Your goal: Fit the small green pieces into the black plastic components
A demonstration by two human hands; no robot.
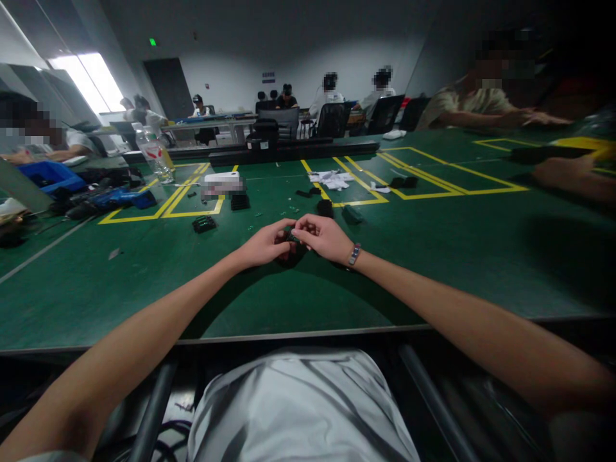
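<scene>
Close together over the green table (pixel 269 301), both of my hands meet at a small dark piece (pixel 292 237) with a hint of green on it. My left hand (pixel 267 243) curls its fingers around the piece from the left. From the right, my right hand (pixel 327 239) pinches at its top with thumb and fingertips. Fingers hide most of the piece, so its kind does not show. Just beyond my hands lie a black block (pixel 325 207), a dark green block (pixel 352 214) and several tiny green bits (pixel 290 209). Farther left sits a black part with green pieces (pixel 205 223).
Yellow tape outlines (pixel 418 194) mark the table. Crumpled white paper (pixel 330 179), a white box (pixel 222 182), a ribbed black block (pixel 239 201) and a plastic bottle (pixel 151 154) stand farther back. At left are a blue tool (pixel 113 200) and a blue bin (pixel 52 176). Other people sit around.
</scene>
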